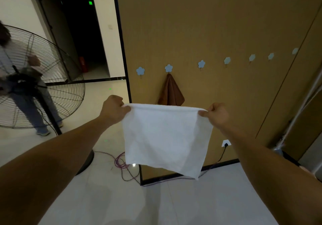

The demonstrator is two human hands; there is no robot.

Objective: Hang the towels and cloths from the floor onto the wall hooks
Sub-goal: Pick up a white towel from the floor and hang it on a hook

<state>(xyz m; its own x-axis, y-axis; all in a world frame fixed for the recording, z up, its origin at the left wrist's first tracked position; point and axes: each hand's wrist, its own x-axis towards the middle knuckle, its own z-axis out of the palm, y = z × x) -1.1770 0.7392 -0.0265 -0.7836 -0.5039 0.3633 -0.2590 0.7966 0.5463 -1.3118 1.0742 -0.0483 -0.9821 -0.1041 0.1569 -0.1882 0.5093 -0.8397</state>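
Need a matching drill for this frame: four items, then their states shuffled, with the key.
Items
1. white towel
2. brown cloth
3. leftmost flower hook
4. floor fan

States
a. hanging from the second flower hook
b. bare, nothing on it
c. standing at the far left of the view
d. held up by its top corners, left hand and right hand

Pairs: 1-d, 2-a, 3-b, 4-c
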